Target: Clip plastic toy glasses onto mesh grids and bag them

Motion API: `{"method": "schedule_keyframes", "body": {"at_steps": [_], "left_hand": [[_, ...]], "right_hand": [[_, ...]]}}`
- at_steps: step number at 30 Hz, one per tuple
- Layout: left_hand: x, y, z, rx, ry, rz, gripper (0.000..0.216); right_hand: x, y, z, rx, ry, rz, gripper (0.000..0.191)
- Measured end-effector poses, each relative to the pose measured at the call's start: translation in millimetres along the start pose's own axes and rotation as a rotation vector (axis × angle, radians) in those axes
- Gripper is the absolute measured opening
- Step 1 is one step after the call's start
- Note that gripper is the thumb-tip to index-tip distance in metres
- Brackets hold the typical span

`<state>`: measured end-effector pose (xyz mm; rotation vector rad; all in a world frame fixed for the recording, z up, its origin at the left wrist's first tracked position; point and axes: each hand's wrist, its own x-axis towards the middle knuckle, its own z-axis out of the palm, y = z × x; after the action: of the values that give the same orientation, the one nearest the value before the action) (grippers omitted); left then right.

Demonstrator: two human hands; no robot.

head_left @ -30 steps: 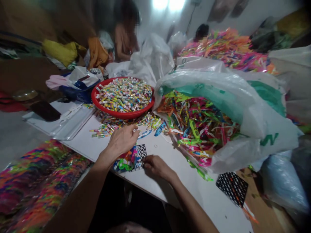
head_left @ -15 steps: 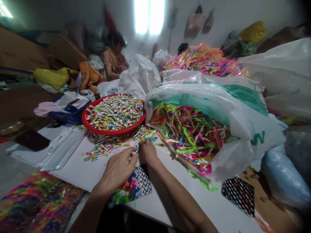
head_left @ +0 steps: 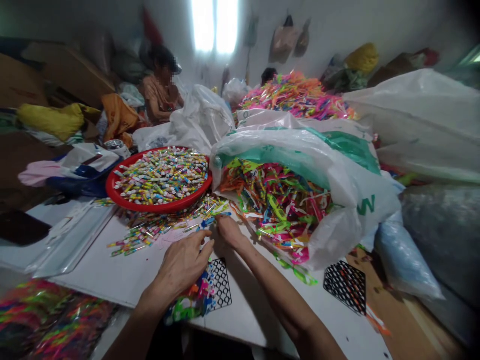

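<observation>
My right hand (head_left: 229, 232) has its fingers closed on a blue plastic piece (head_left: 210, 220), just in front of the red basin. Beside it, my left hand (head_left: 183, 262) is bent with thumb and forefinger apart, and I see nothing held between them. Under the left hand and wrist lies a black perforated tray (head_left: 223, 287). Colourful plastic pieces (head_left: 191, 302) cover its left part, partly hidden by my hand. Small printed tubes (head_left: 137, 240) are scattered on the white table left of my hands.
A red basin (head_left: 157, 206) heaped with printed tubes stands ahead. To its right, a white-green plastic bag (head_left: 337, 170) spills coloured strips. Another black perforated tray (head_left: 345, 287) lies at the right edge. Clear plastic sleeves (head_left: 80, 235) lie left. A person (head_left: 159, 92) sits across.
The view has turned right, so things shift left. My hands have drawn slightly apart; the blue piece now shows stretched out between them. The left thumb and forefinger have opened.
</observation>
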<state>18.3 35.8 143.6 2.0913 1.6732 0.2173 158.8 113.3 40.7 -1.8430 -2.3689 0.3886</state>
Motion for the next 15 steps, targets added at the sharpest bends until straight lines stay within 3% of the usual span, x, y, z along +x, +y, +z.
{"method": "schedule_keyframes", "body": {"at_steps": [3, 7, 11, 15], "left_hand": [[-0.5, -1.4, -0.2, -0.041, 0.03, 0.009, 0.043], [-2.1, -4.4, -0.1, -0.102, 0.076, 0.056, 0.046], [-3.0, -3.8, -0.6, -0.092, 0.064, 0.03, 0.045], [-3.6, -3.8, -1.0, -0.079, 0.089, 0.021, 0.044]], "right_hand": [[-20.4, 16.4, -9.6, 0.101, 0.041, -0.072, 0.037], [-39.2, 16.0, 15.3, 0.153, 0.009, -0.067, 0.027], [-33.4, 1.1, 42.8, 0.229, 0.05, -0.078, 0.022], [-29.5, 6.3, 36.3, 0.362, 0.111, -0.098, 0.036]]}}
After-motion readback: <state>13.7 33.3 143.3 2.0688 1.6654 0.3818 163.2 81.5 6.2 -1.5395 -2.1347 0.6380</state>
